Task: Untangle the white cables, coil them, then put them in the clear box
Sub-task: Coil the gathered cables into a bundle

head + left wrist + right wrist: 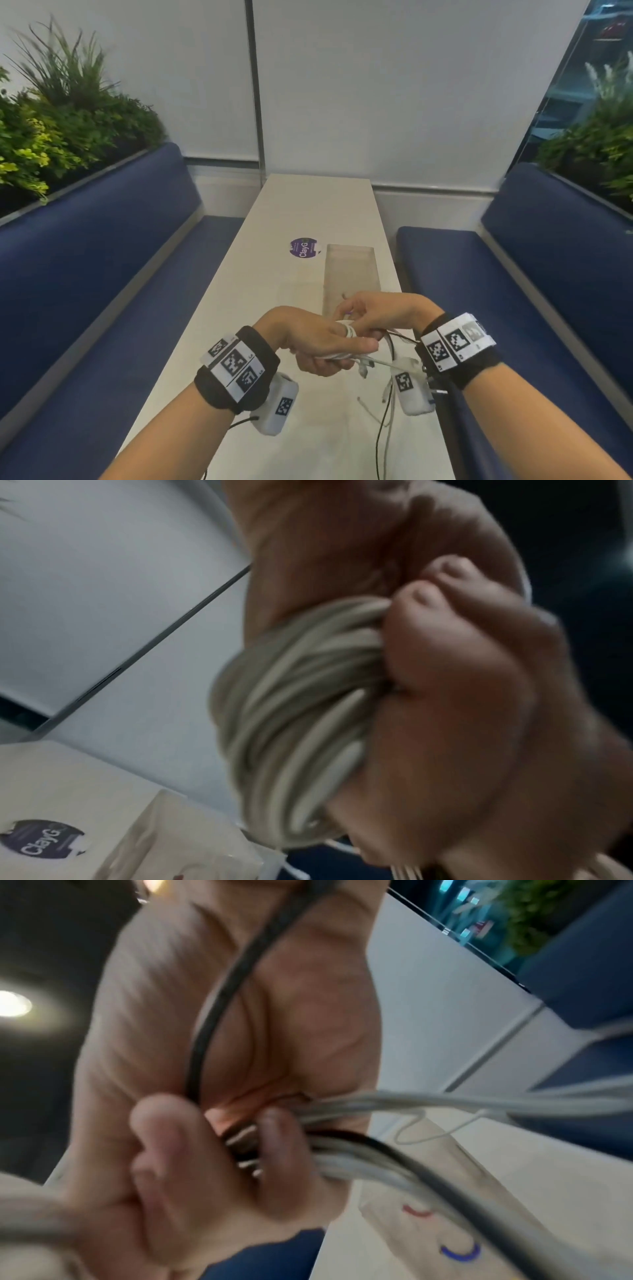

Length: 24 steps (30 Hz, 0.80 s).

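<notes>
Box (349, 270) on table (301, 212): contents unclear. Sticker (303, 248) beside it. Left hand (315, 342) grips cable coil (294, 723); right hand (380, 315) pinches its strands, fronting the box.

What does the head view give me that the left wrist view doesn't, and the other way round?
Head only: both hands, left hand and right hand, meeting above the table; loose cable ends trailing down; the whole clear box.
Left wrist only: the coil close up, many white loops bunched, fingers curled over them.
Both: the coil in the left hand, the purple sticker, the box.
</notes>
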{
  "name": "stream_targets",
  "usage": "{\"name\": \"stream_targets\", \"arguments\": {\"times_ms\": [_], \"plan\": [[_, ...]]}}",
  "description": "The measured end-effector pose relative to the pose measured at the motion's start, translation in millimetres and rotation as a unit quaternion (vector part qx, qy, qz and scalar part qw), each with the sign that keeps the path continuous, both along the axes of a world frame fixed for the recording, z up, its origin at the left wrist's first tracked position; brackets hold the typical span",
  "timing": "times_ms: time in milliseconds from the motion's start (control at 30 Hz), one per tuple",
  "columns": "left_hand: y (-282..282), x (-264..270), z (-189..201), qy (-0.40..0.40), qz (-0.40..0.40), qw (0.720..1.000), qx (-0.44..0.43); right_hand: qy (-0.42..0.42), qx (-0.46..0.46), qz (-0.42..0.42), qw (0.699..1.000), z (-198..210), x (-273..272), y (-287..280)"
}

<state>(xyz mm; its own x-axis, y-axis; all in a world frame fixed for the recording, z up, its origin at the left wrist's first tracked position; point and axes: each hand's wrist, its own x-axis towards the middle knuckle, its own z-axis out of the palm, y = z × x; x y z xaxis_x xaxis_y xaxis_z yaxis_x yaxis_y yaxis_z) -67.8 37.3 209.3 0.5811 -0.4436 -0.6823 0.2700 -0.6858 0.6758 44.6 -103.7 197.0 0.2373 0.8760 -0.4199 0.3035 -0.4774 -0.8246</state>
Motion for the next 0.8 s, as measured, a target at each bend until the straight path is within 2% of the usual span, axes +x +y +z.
{"name": "stream_targets", "arguments": {"times_ms": [100,167,233,400,500,633,800], "plan": [[5,4,-8,-0.027,0.013,0.996,0.086,-0.135,-0.028,0.004,0.990,8,-4,1],[10,7,-13,-0.086,0.043,0.988,0.121,-0.198,-0.013,-0.011,0.980,6,-6,3],[15,10,-16,-0.159,0.065,0.976,0.133,-0.223,0.013,-0.047,0.974,4,-8,3],[30,16,-25,-0.257,0.092,0.956,0.106,-0.170,0.050,-0.112,0.978,3,-7,-4],[41,17,-24,-0.328,0.087,0.930,0.142,-0.130,0.061,-0.123,0.982,3,-5,-14],[58,25,-34,-0.327,0.148,0.916,0.180,-0.104,0.080,-0.108,0.986,-1,-6,-19],[73,38,-56,-0.333,0.159,0.911,0.181,-0.083,0.075,-0.091,0.990,0,-4,-19]]}}
